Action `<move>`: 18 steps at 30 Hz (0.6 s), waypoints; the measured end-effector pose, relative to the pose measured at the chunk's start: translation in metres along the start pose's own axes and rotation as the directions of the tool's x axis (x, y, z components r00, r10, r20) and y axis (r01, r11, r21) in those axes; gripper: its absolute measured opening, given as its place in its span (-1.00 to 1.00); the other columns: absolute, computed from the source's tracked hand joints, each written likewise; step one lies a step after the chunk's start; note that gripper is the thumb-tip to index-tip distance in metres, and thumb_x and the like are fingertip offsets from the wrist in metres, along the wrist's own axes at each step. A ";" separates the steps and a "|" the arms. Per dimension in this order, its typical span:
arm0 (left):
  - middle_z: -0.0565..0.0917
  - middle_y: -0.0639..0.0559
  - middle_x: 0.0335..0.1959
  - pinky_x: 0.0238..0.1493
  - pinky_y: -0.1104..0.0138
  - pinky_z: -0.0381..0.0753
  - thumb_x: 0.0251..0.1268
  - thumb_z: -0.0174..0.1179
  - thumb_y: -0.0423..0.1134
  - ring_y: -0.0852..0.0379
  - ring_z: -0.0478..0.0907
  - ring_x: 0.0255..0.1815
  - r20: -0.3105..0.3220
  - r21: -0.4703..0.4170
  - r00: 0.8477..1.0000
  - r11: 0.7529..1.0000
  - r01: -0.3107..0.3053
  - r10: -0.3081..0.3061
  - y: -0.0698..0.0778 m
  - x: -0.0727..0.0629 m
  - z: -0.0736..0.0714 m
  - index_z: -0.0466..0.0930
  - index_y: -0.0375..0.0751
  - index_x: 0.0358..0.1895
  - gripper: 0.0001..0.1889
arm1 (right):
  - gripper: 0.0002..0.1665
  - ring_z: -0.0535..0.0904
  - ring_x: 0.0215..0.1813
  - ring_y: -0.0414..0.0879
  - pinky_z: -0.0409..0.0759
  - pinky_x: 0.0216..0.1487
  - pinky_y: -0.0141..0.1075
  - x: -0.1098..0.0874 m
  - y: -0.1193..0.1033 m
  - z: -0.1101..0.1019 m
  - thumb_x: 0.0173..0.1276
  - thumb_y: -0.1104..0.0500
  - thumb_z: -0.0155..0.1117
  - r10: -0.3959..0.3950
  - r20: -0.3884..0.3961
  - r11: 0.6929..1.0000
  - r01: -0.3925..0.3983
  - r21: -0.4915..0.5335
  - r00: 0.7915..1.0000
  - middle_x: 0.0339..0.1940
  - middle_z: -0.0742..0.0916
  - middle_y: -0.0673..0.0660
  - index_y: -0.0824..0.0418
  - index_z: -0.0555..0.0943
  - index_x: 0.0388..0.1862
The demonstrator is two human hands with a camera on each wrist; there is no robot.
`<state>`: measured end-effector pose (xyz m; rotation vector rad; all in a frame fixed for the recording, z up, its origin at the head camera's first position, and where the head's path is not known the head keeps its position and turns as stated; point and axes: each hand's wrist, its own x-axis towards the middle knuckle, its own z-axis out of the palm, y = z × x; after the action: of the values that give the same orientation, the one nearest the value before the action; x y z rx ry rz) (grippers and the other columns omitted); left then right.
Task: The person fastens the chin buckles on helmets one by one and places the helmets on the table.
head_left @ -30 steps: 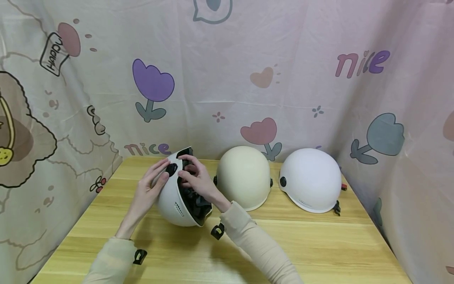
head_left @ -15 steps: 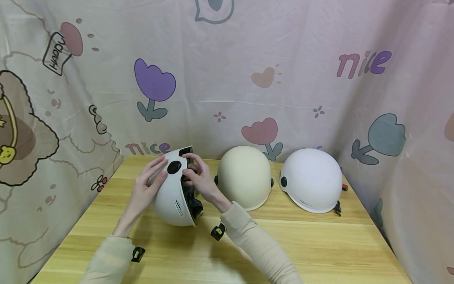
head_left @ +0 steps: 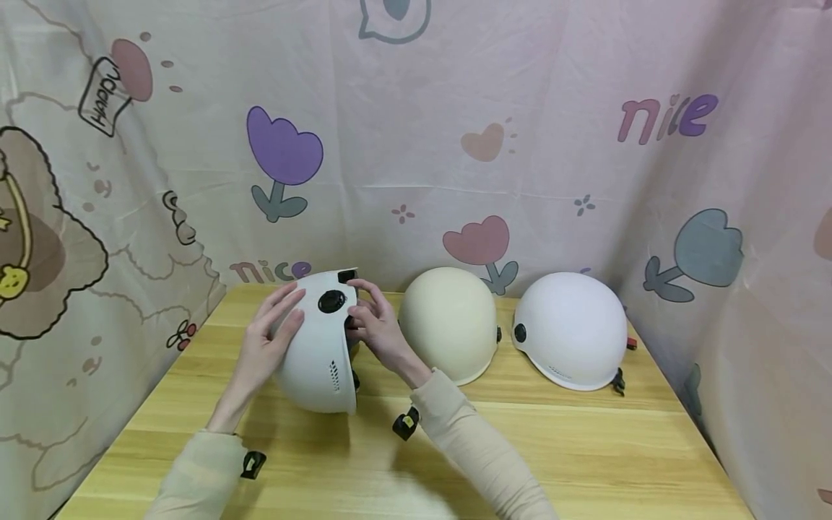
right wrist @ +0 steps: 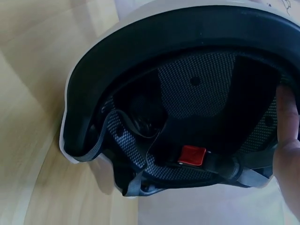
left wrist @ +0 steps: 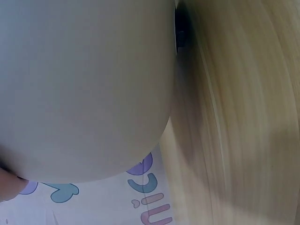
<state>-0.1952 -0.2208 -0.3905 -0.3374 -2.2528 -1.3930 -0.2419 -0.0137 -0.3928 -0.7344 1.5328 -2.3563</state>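
Note:
A white helmet (head_left: 312, 354) is tipped on its side at the table's left, its opening facing right. My left hand (head_left: 263, 339) rests on its shell, fingers and thumb spread near the black round knob (head_left: 331, 301). At the upper rim, my right hand (head_left: 383, 328) holds the helmet with some fingers inside. The right wrist view shows black padding (right wrist: 197, 86), a chin strap (right wrist: 96, 145) and a red buckle (right wrist: 191, 155) inside it, with a finger (right wrist: 287, 115) against the lining. Smooth shell fills much of the left wrist view.
To the right of the held helmet stand a cream helmet (head_left: 448, 325) and another white helmet (head_left: 570, 332), both dome up on the wooden table (head_left: 552, 448). A patterned cloth (head_left: 390, 108) hangs behind and along the sides.
The held helmet has turned so its opening faces further right, showing more shell and knob and less lining. My right hand has shifted slightly right along with the rim. The other helmets stay put.

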 end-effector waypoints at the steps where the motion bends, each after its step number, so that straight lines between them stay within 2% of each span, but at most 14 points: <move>1: 0.37 -0.08 0.52 0.49 -0.29 0.19 0.48 0.15 -0.27 -0.18 0.20 0.57 0.002 0.004 1.000 1.000 0.001 -0.001 0.000 0.000 0.000 0.53 -0.15 0.35 -0.58 | -0.38 0.72 -0.26 -0.27 0.71 -0.22 -0.39 0.000 0.000 -0.001 0.47 0.33 -0.07 -0.002 0.003 1.000 0.002 0.001 1.000 0.08 0.66 0.12 0.26 0.20 0.50; 7: 0.34 -0.09 0.53 0.50 -0.29 0.17 0.49 0.15 -0.22 -0.18 0.17 0.59 0.006 0.016 1.000 1.000 0.005 -0.005 0.001 0.003 0.003 0.52 -0.13 0.36 -0.57 | -0.35 0.68 -0.32 -0.29 0.67 -0.30 -0.43 0.000 0.003 -0.006 0.47 0.30 -0.07 -0.021 0.014 0.999 0.020 0.041 1.000 -0.05 0.68 -0.07 0.30 0.14 0.52; 14: 0.33 -0.05 0.54 0.47 -0.33 0.19 0.49 0.14 -0.22 -0.17 0.15 0.60 -0.001 0.008 1.000 1.000 0.008 -0.008 0.002 0.005 0.003 0.53 -0.12 0.36 -0.58 | -0.33 0.70 -0.24 -0.30 0.73 -0.21 -0.40 -0.001 0.008 -0.009 0.47 0.33 -0.11 -0.022 0.009 0.990 0.020 0.137 1.000 -0.06 0.69 -0.10 0.29 0.08 0.53; 18: 0.33 -0.05 0.54 0.46 -0.34 0.19 0.47 0.16 -0.26 -0.17 0.16 0.60 -0.006 -0.003 1.000 1.000 -0.001 0.001 0.004 0.004 0.002 0.53 -0.15 0.36 -0.57 | -0.37 0.68 -0.25 -0.30 0.72 -0.22 -0.40 -0.003 0.009 -0.010 0.46 0.32 -0.10 -0.031 0.012 0.986 0.029 0.165 0.999 -0.07 0.70 -0.12 0.23 0.14 0.50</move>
<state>-0.1971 -0.2179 -0.3864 -0.3349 -2.2452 -1.3948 -0.2455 -0.0082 -0.4052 -0.7381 1.3097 -2.4578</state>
